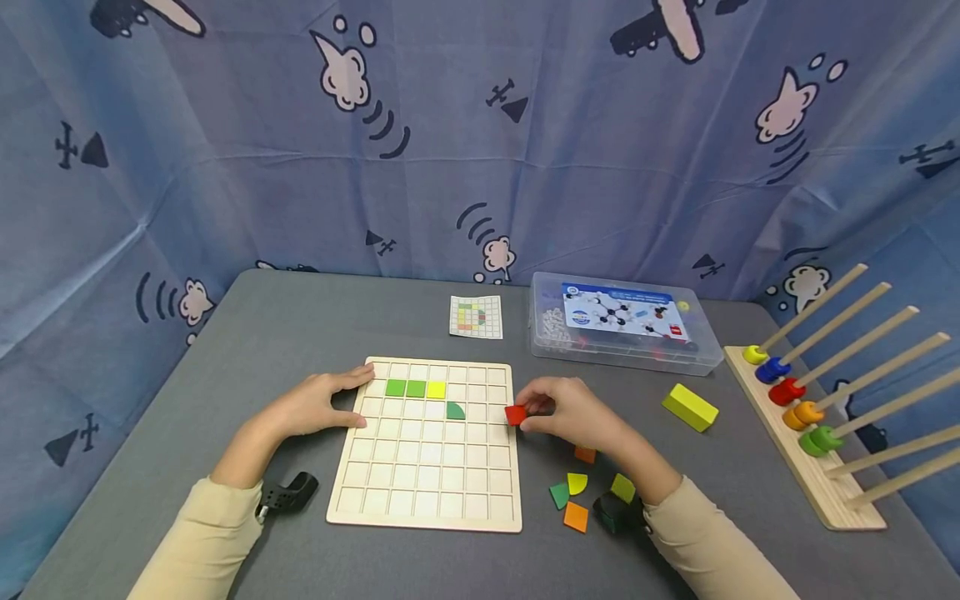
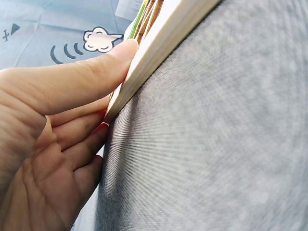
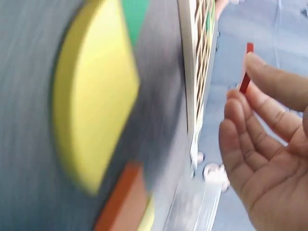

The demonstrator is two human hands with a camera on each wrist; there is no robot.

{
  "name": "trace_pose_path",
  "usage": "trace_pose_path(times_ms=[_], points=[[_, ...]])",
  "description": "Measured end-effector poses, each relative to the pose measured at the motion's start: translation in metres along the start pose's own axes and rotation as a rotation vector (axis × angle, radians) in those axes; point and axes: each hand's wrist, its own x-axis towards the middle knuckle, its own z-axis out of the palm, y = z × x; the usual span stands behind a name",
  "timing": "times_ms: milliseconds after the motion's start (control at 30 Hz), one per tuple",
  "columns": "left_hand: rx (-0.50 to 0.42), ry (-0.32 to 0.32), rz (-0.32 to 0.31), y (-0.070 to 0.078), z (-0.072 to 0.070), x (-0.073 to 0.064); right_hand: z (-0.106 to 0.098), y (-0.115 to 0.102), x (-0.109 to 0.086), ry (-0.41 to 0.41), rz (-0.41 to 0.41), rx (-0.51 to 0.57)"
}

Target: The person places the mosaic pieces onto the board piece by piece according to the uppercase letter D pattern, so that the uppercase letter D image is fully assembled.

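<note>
A wooden grid board (image 1: 420, 476) lies on the table, with two green square tiles (image 1: 395, 387), a yellow square tile (image 1: 436, 390) and a green quarter-circle tile (image 1: 455, 410) in its cells. My left hand (image 1: 318, 403) rests against the board's left edge, fingers nearly straight near the far corner. In the left wrist view its thumb (image 2: 103, 72) lies along the wooden rim (image 2: 149, 57). Between thumb and fingers, my right hand (image 1: 573, 410) pinches a red square tile (image 1: 515, 415) at the board's right edge. The right wrist view shows this red tile (image 3: 247, 72) edge-on, raised above the table.
Loose orange, yellow and green tiles (image 1: 576, 517) lie below my right forearm. Behind the board is a small pattern card (image 1: 487, 321), beside a clear plastic box (image 1: 622, 358). A yellow block (image 1: 690, 407) and a wooden peg stand (image 1: 855, 518) with coloured beads stand on the right.
</note>
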Motion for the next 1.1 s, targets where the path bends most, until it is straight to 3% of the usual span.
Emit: trace_pose_path(times_ms=[200, 467, 833, 1100], points=[[-0.001, 0.0, -0.002, -0.001, 0.0, 0.0, 0.019, -0.024, 0.012, -0.038, 0.01, -0.007], [-0.002, 0.003, -0.007, 0.0, 0.0, 0.0, 0.04, -0.047, 0.031, -0.048, -0.044, -0.066], [-0.003, 0.007, 0.0, -0.001, 0.002, 0.0, 0.054, -0.054, 0.043, -0.059, -0.039, -0.203], [0.013, 0.01, 0.007, -0.001, 0.001, 0.001, 0.056, -0.057, 0.042, -0.054, -0.056, -0.222]])
